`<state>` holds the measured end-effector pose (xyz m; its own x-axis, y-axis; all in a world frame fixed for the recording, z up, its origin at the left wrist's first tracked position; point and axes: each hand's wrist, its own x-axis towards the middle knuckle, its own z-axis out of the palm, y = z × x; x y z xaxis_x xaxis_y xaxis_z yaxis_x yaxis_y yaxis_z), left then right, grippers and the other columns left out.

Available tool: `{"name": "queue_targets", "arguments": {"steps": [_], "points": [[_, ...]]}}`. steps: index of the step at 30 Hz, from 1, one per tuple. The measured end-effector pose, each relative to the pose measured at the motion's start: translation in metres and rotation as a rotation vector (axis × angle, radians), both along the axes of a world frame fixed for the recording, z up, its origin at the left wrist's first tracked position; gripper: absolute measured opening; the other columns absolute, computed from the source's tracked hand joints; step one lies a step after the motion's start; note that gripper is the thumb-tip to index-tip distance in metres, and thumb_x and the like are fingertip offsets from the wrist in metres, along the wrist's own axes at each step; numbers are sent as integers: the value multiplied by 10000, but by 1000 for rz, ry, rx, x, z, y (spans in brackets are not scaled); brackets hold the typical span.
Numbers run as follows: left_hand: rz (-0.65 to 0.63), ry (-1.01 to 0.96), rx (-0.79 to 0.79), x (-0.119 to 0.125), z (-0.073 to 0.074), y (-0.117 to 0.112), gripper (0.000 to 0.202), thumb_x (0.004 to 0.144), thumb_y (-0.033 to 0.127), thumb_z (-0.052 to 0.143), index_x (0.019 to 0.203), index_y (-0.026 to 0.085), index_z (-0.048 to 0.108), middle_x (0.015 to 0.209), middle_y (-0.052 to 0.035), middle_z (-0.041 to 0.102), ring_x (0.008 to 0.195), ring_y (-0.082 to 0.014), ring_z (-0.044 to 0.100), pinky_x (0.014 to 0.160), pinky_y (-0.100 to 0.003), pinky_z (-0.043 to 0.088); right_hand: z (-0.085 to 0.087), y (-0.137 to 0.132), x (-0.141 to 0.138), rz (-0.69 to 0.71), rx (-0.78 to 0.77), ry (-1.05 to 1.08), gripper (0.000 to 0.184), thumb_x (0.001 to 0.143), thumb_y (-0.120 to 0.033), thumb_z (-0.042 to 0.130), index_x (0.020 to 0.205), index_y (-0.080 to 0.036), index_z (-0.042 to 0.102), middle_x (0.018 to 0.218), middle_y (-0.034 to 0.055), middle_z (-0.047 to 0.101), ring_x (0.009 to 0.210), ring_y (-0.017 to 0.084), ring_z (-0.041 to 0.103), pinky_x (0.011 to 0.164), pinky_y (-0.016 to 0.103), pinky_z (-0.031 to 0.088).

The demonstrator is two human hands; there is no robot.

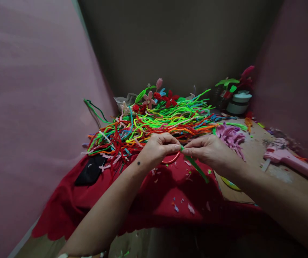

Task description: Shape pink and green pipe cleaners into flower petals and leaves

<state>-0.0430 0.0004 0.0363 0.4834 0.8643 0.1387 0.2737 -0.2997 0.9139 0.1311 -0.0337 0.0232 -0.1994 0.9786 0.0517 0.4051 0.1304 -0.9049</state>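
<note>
Over the front of the red cloth, my left hand [162,145] and my right hand [210,149] meet with their fingertips almost touching. Both pinch a green pipe cleaner [198,170], whose loose end hangs down to the right below my fingers. The short part between the fingertips is mostly covered. An orange-red curved loop [172,161] shows just under my left fingers; what it belongs to is hidden. Right behind my hands lies a big heap of pipe cleaners [167,120] in green, red, orange and yellow.
Fuzzy flowers [170,98] stand behind the heap. To the right are a purple fuzzy piece [231,138], a pink glue gun [290,159], a lidded jar [238,104] and cardboard [230,193]. A flat black object [90,171] lies left. Scraps dot the red cloth [159,204].
</note>
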Motion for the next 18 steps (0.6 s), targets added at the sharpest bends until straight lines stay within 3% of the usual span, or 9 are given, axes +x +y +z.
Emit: {"name": "queue_targets", "arguments": {"steps": [3, 6, 9, 13, 18], "points": [[18, -25, 13, 0, 0, -1, 86, 652, 209, 634, 629, 127, 637, 597, 16, 532, 580, -75, 454, 540, -196, 343, 3, -1, -1, -19, -23, 12, 263, 709, -372, 581, 625, -129, 635, 494, -50, 400, 450, 57, 273, 423, 223, 190], [-7, -141, -176, 1, -4, -2, 104, 686, 236, 618, 668, 135, 610, 507, 48, 451, 445, -40, 358, 438, -184, 268, 9, -5, -6, -52, -9, 29, 239, 713, -345, 568, 644, -126, 636, 507, -42, 443, 458, 62, 313, 430, 218, 223], [-36, -278, -263, 2, -9, -2, 111, 705, 255, 609, 709, 146, 585, 485, 57, 435, 395, -36, 349, 398, -179, 261, 13, -9, -10, -88, 34, 58, 208, 724, -305, 554, 642, -128, 627, 535, -31, 487, 483, 70, 365, 450, 214, 265], [-42, -326, -242, 5, -9, -6, 112, 725, 251, 591, 748, 142, 581, 468, 48, 477, 366, -49, 398, 373, -180, 328, 11, -10, -14, -76, 37, 173, 184, 730, -270, 557, 607, -140, 600, 539, -24, 521, 495, 77, 431, 480, 210, 327], [43, -295, -185, 11, -3, -13, 108, 733, 237, 577, 765, 134, 568, 485, 31, 549, 364, -77, 483, 377, -202, 417, 0, -7, -15, -10, -108, 471, 188, 701, -326, 630, 647, -147, 614, 613, 16, 624, 606, 128, 592, 614, 248, 462]]}}
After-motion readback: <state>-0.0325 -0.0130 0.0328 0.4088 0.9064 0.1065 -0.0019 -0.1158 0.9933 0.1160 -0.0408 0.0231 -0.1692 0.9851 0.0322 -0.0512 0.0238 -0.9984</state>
